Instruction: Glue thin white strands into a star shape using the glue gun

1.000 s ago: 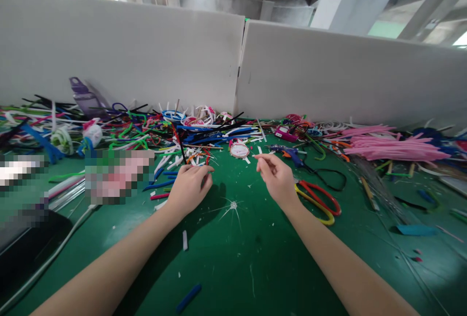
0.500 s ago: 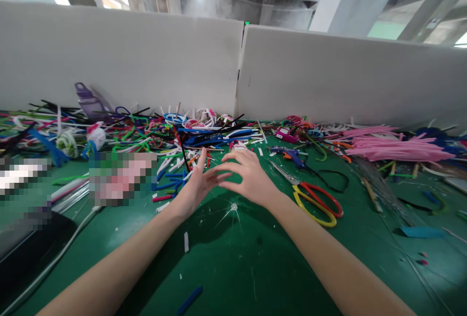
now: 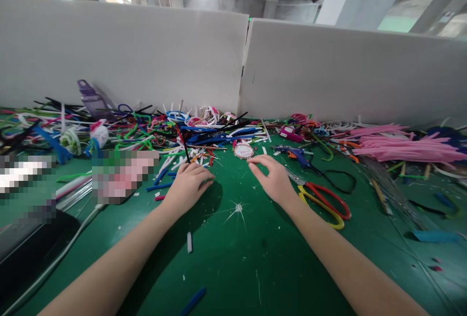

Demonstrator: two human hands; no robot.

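Observation:
My left hand (image 3: pixel 188 185) is low over the green table, palm down, with loosely bent fingers beside short pipe cleaner pieces (image 3: pixel 159 186). It shows nothing in its grasp, though its palm is hidden. To the right, my right hand (image 3: pixel 273 178) has thumb and forefinger apart and nothing visible between them. Its fingertips are close to a small round white piece with a pinkish rim (image 3: pixel 243 150); whether they touch it I cannot tell. Scissors with red and yellow handles (image 3: pixel 324 201) lie beside my right wrist, their blades partly covered by the hand.
Colourful pipe cleaners (image 3: pixel 219 133) are heaped along the white partition (image 3: pixel 146 58). A blue glue gun (image 3: pixel 297 154) lies behind the scissors. At right is a pink pipe cleaner bundle (image 3: pixel 404 146); at left stand a purple bottle (image 3: pixel 93 102) and a white cable (image 3: pixel 54 253).
My hands were close together with fingers spread and have moved apart, the left one lower and leftward, the right one rightward. The round white piece between them has come into clearer view.

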